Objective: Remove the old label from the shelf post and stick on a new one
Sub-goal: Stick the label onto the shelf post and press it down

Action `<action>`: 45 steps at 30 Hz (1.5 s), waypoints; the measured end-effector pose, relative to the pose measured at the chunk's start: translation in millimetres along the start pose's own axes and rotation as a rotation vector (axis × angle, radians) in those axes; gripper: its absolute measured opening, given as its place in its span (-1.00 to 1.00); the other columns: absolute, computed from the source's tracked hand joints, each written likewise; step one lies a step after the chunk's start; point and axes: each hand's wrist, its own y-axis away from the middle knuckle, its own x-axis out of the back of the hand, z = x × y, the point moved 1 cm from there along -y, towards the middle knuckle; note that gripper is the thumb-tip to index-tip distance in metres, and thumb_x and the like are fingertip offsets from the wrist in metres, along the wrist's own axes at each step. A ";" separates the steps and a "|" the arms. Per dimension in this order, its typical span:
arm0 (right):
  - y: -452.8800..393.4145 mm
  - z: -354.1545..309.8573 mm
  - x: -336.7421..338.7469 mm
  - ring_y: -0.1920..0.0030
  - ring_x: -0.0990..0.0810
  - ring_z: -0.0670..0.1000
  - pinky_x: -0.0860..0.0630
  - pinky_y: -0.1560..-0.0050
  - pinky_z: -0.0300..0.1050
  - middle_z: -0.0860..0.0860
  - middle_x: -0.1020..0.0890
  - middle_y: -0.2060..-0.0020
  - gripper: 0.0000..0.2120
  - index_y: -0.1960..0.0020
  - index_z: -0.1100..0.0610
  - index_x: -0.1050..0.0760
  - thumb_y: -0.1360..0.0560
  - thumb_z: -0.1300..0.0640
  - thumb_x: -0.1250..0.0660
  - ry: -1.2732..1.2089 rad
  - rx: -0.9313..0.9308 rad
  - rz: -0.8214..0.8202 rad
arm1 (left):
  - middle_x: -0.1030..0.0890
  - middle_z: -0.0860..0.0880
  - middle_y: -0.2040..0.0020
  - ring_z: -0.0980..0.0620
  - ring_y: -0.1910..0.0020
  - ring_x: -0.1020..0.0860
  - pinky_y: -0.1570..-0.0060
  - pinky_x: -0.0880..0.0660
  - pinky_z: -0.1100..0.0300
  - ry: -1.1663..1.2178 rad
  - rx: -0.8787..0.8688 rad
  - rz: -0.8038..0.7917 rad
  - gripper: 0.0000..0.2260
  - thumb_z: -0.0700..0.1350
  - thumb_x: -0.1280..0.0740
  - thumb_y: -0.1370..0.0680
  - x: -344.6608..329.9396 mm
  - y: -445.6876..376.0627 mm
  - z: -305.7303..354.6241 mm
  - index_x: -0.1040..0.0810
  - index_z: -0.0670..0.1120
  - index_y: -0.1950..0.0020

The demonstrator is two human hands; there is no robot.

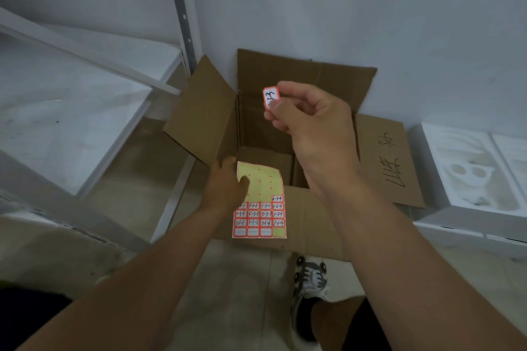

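Now my right hand (pixel 308 117) pinches the red-bordered label (pixel 270 96), left hand (pixel 228 188) grips the sticker sheet (pixel 261 202); I should press it flat on the shelf post (pixel 180 8).

Right hand (pixel 310 120) pinches a small red-bordered white label (pixel 270 96); left hand (pixel 228 188) holds the yellow sticker sheet (pixel 261 199) over an open brown cardboard box (pixel 313 88).
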 end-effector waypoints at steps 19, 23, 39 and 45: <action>19.4 -10.7 -49.1 0.08 -0.64 0.07 -0.54 -0.02 0.02 0.06 -0.68 0.18 -0.86 0.17 0.07 -0.65 -0.50 0.24 -0.37 -0.295 -0.153 -0.163 | -0.63 0.17 0.23 0.30 0.25 -0.56 0.21 -0.46 0.41 0.691 -0.403 0.247 -0.88 -0.17 -0.35 -0.58 166.7 94.9 78.0 -0.59 0.06 0.08; 20.6 -15.1 -61.2 0.14 -0.68 0.00 -0.57 0.03 -0.04 0.03 -0.70 0.15 -0.90 0.01 0.09 -0.64 -0.51 0.21 -0.38 -0.285 -0.096 -0.206 | -0.63 0.11 0.18 0.21 0.18 -0.60 0.13 -0.54 0.32 0.582 -0.429 0.288 -0.90 -0.13 -0.35 -0.59 184.3 95.4 71.5 -0.55 0.07 0.08; 34.2 -31.9 -110.7 0.21 -0.70 -0.01 -0.60 0.18 -0.21 0.05 -0.70 0.19 -0.88 -0.02 0.24 -0.57 -0.54 0.20 -0.36 -0.012 0.221 -0.399 | -0.67 0.13 0.11 0.10 0.14 -0.64 0.02 -0.62 0.01 0.443 -0.438 0.500 -0.85 -0.14 -0.33 -0.60 238.6 120.3 30.9 -0.62 0.05 -0.10; 42.1 -35.3 -126.3 0.26 -0.69 -0.02 -0.60 0.18 -0.16 0.01 -0.69 0.29 -0.89 0.02 0.31 -0.58 -0.55 0.27 -0.32 -0.077 0.217 -0.445 | -0.64 0.05 -0.01 0.12 0.07 -0.64 -0.02 -0.62 0.04 0.370 -0.455 0.544 -0.74 -0.12 -0.29 -0.60 245.7 130.0 22.7 -0.58 -0.05 -0.27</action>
